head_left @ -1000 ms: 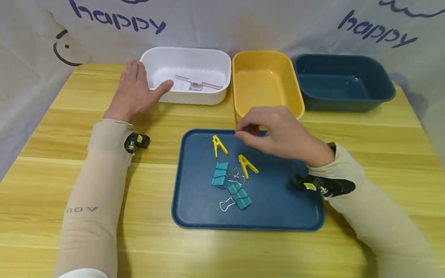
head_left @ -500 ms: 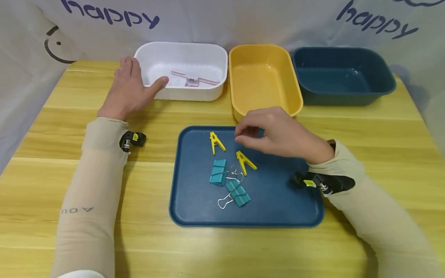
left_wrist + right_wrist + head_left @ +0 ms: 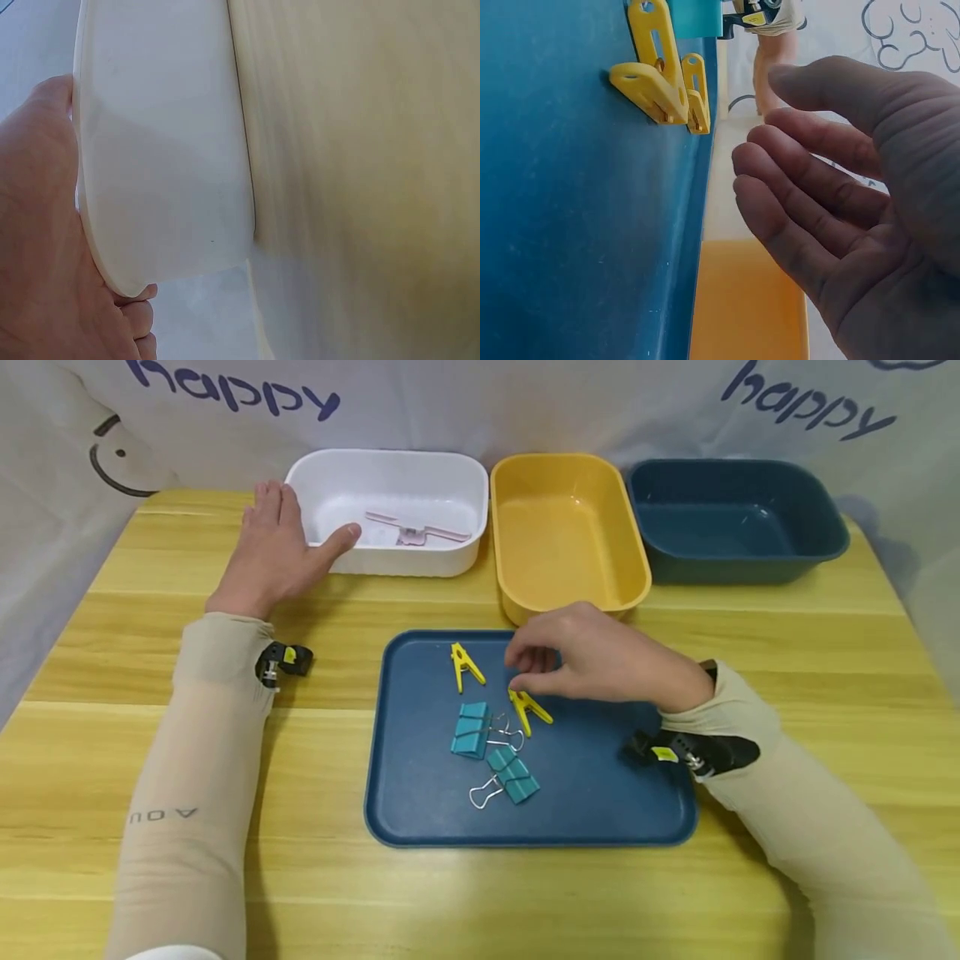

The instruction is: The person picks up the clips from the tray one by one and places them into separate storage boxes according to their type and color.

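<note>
My left hand point(image 3: 273, 547) rests at the front left corner of a white bin point(image 3: 165, 142), thumb over the rim and straight fingers along its end. A pink clip with long arms point(image 3: 412, 532) lies inside. Over the blue tray point(image 3: 607, 810) hovers my right hand point(image 3: 592, 652), fingers loosely bent and thumb apart, with nothing between them. Its thumb tip overlaps the top of a yellow clothespin point(image 3: 529, 710) in the head view; the right wrist view shows a gap. A second yellow clothespin point(image 3: 467, 668) and two teal binder clips point(image 3: 471, 731) lie on the tray.
A yellow bin point(image 3: 566, 552) stands in the middle of the back row, with a dark blue bin point(image 3: 742, 568) to its right. Behind them hangs a pale cloth point(image 3: 540, 402) with writing. The tray lies on a wooden table point(image 3: 322, 777).
My right hand has come down slightly towards the nearer clothespin, and its thumb and fingers have spread apart. My left hand stays at the white bin. The head view has shifted a little.
</note>
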A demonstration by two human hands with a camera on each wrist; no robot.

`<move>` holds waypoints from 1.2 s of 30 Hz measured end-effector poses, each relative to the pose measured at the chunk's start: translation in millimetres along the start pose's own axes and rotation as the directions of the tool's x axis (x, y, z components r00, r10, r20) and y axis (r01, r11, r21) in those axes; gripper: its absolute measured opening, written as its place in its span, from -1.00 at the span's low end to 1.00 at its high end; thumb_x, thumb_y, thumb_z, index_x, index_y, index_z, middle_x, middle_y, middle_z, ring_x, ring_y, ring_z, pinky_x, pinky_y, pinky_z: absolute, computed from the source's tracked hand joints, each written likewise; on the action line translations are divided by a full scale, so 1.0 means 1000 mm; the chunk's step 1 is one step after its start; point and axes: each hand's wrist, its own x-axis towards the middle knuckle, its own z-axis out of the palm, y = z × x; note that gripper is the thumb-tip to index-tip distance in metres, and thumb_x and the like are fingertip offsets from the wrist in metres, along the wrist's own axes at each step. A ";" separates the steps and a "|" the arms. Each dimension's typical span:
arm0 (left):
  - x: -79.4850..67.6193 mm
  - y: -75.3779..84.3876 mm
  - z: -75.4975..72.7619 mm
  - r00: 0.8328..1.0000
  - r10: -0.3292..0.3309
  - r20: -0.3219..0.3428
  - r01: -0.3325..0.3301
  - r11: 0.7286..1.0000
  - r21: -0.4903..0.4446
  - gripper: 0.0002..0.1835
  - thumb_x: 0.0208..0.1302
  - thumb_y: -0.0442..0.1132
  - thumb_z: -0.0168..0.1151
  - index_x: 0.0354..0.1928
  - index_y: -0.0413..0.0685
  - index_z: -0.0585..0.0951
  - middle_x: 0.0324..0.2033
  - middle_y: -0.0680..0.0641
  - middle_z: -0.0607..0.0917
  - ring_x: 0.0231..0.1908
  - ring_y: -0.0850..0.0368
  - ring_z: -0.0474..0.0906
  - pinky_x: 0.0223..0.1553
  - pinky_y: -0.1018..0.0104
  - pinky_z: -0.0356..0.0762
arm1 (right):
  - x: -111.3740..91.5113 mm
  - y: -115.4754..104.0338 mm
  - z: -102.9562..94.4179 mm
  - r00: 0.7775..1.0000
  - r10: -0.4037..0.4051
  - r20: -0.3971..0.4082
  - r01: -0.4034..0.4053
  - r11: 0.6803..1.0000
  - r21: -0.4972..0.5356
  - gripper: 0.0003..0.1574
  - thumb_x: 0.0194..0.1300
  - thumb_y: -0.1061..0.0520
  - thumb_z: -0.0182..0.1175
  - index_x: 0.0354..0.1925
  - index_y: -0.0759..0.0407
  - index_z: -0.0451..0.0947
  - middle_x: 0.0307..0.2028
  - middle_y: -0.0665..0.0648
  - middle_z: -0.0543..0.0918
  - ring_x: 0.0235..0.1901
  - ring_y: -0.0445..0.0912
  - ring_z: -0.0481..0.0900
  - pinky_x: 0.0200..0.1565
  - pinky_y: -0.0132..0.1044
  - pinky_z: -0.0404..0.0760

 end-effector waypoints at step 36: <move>0.001 0.002 -0.001 1.000 -0.013 0.015 0.013 1.000 0.008 0.24 0.37 0.56 -0.31 0.59 -0.30 -0.47 0.61 -0.27 -0.52 0.64 -0.17 -0.65 0.69 -0.10 -0.56 | 0.004 0.005 0.008 0.976 0.057 0.211 -0.054 0.998 -0.019 -0.67 0.25 0.14 0.45 0.01 0.08 0.75 -0.26 -0.04 0.77 -0.28 -0.25 0.65 -0.15 -0.33 0.70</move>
